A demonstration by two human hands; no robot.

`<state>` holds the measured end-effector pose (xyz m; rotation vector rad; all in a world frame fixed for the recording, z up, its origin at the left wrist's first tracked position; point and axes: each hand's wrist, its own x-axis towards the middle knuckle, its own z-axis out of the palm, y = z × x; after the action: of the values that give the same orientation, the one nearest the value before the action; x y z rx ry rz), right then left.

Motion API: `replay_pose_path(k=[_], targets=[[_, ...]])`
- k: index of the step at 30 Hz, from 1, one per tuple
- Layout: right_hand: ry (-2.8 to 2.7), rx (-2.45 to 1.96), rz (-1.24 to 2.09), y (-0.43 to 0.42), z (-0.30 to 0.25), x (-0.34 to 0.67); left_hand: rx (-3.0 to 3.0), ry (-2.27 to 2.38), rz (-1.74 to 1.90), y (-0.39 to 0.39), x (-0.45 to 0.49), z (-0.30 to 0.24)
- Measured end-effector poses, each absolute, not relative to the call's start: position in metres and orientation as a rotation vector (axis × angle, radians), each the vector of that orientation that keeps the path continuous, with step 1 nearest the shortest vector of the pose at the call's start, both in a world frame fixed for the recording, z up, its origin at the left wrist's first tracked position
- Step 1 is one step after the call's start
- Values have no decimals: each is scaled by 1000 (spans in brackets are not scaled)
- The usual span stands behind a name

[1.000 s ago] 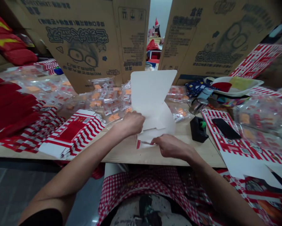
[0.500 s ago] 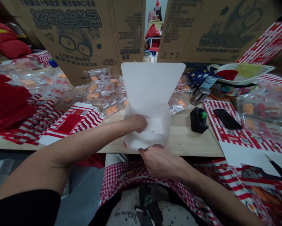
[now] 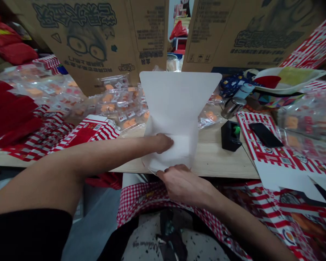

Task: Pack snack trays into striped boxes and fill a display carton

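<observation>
Box lid flap swung bit wider since last frame, hands barely shifted. White cardboard box at wooden table edge, smooth, matte. Left hand pressing inside, fingers curled. Right hand pinching near rim.

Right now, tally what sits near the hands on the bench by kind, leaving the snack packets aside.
White carton being folded: 1
Hands on it: 2, left hand, right hand
Black tape dispenser: 1
Black phone: 1
Metal cup: 1
Total: 6
</observation>
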<state>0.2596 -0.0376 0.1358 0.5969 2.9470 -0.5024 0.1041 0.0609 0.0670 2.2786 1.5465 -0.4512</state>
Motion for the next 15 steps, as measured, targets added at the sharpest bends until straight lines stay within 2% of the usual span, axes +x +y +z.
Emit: replay_pose_path(k=[5, 7, 8, 10, 12, 13, 15], targets=[[2892, 665, -442, -32, 131, 272, 2310, 1565, -442, 73, 95, 110], [2874, 689, -415, -27, 129, 278, 2353, 1636, -229, 74, 80, 137], [2866, 695, -414, -24, 129, 282, 2360, 1701, -12, 72, 69, 148], [2866, 737, -456, -15, 133, 289, 2177, 1838, 790, 62, 43, 157], [2941, 833, -571, -3, 145, 295, 1689, 1896, 1551, 45, 16, 147], [3003, 882, -694, 5, 153, 298, 1378, 1915, 1792, 35, 5, 136], [3105, 948, -1103, 22, 174, 302, 832, 1912, 1936, 14, -9, 107]])
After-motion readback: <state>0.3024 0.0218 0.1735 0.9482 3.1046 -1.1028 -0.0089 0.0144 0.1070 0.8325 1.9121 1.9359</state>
